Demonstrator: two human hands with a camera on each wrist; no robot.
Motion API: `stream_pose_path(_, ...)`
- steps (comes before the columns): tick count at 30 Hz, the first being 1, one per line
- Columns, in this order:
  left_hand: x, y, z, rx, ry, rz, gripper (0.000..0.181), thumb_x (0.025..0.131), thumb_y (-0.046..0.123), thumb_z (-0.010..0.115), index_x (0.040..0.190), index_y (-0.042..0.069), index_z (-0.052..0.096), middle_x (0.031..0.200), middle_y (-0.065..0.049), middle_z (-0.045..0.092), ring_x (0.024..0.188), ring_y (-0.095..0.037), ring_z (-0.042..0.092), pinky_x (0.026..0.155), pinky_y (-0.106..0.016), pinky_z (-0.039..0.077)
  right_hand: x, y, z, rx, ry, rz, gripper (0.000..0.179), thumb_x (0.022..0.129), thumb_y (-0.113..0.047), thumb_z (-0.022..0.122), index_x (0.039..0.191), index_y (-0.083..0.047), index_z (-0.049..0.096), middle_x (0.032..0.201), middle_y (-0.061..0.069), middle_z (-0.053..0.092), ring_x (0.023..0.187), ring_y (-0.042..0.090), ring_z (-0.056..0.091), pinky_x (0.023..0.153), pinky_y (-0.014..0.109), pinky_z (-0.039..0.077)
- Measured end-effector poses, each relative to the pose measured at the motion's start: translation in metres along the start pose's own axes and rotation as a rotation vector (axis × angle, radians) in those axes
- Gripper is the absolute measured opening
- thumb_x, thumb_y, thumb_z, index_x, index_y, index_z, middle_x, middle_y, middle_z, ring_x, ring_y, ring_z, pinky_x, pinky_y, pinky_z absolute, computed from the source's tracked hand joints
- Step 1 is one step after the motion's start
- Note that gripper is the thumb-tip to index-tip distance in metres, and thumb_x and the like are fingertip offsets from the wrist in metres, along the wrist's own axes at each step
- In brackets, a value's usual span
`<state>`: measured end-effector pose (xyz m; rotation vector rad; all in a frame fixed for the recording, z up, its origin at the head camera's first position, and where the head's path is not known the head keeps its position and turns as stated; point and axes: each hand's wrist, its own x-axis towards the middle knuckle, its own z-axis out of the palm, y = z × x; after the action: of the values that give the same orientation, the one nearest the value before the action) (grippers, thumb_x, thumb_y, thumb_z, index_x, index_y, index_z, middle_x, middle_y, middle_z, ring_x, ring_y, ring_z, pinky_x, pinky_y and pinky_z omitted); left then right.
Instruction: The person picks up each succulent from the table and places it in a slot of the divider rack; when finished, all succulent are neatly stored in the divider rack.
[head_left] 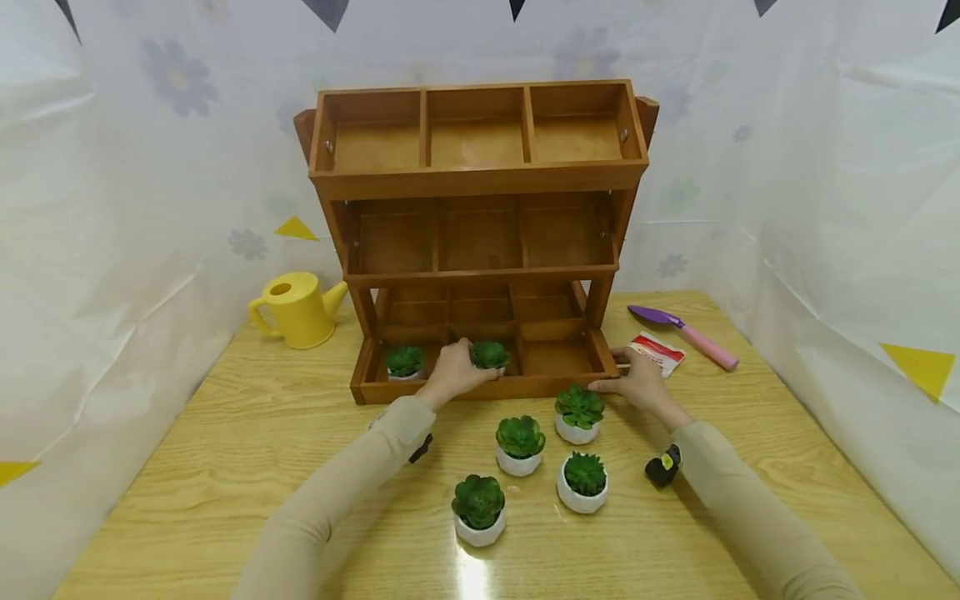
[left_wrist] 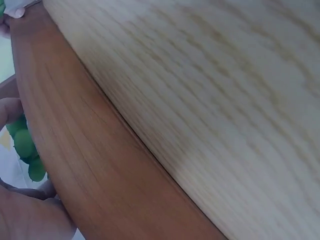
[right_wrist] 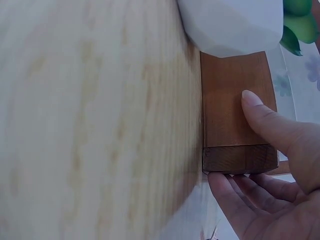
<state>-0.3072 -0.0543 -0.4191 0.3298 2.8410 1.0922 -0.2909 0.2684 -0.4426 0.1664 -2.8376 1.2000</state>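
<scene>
My left hand grips a small potted succulent inside the middle compartment of the wooden shelf's bottom tray; its pot is mostly hidden. In the left wrist view, green leaves show between thumb and fingers, behind the tray's front board. At the tray's front right corner my right hand holds the wood, thumb on the front board and fingers around the end. Another succulent sits in the left compartment. Beside the right hand, a succulent in a white pot stands before the tray.
More white-potted succulents stand on the table: a middle one, a spiky one and a front one. A yellow watering can is left of the shelf. To the right lie a red-and-white packet and a purple trowel with pink handle.
</scene>
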Motion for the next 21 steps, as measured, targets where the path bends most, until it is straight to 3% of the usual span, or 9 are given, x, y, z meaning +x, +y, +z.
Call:
stream_pose_path(6,-0.002,0.000,-0.002,0.050,-0.022,0.009,0.081,0.083,0.046,0.070,0.135,-0.010,0.042,0.133,-0.030,0.049,0.118,-0.041,0.053,0.092,-0.049,0.050,-0.001,0.000,-0.001,0.000,0.017,-0.014,0.084,0.071,-0.041,0.084,0.129,0.009,0.050,0.124,0.030,0.056,0.108,0.045,0.059,0.085,0.048,0.053)
stream_pose_path(11,-0.005,0.000,-0.006,0.028,-0.049,-0.007,0.087,0.083,0.046,0.070,0.139,-0.011,0.038,0.139,-0.032,0.044,0.125,-0.043,0.048,0.097,-0.051,0.046,0.000,0.000,-0.001,-0.004,0.000,-0.001,0.082,0.074,-0.037,0.083,0.131,0.009,0.048,0.127,0.030,0.054,0.112,0.045,0.057,0.090,0.052,0.050)
stream_pose_path(21,-0.016,-0.005,-0.003,-0.089,0.100,0.036,0.086,0.080,0.047,0.074,0.140,-0.002,0.039,0.141,-0.023,0.043,0.129,-0.039,0.043,0.100,-0.052,0.043,-0.001,0.000,-0.001,-0.005,-0.006,-0.006,0.078,0.076,-0.034,0.082,0.132,0.009,0.047,0.128,0.030,0.054,0.112,0.045,0.058,0.088,0.050,0.051)
